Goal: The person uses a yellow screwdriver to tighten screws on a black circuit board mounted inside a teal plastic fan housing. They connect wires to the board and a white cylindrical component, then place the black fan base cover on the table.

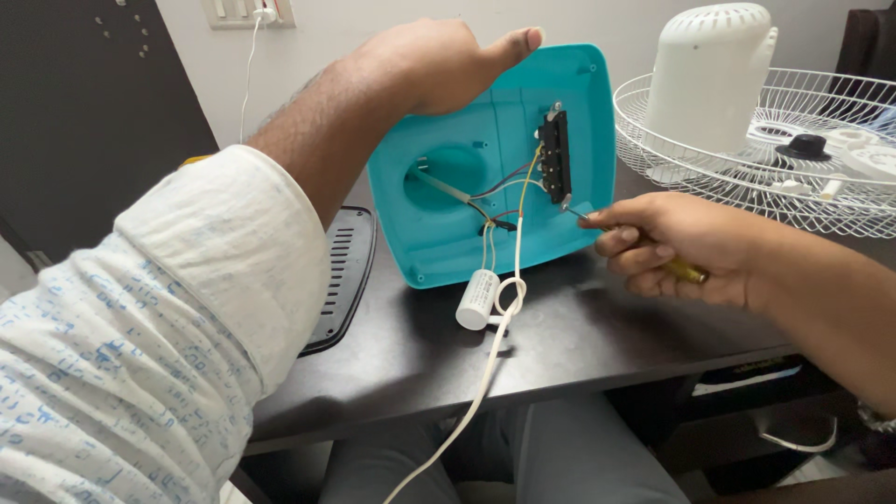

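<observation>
A turquoise plastic fan base cover (467, 243) stands on edge on the dark table, its inner side facing me. My left hand (439, 61) grips its top edge. A black switch block (554, 156) is mounted inside, with coloured wires running from it toward a round opening. My right hand (667, 247) holds a screwdriver with a yellow handle (686, 272); its thin metal tip touches the lower end of the switch block. A white cylindrical capacitor (477, 300) lies on the table below the cover, beside a knotted white power cord (495, 345).
A white wire fan guard (793, 201) lies at the right with a white motor housing (709, 75) and small black and white parts inside it. A black vented panel (343, 271) lies left of the cover. The table edge (523, 387) runs near my lap.
</observation>
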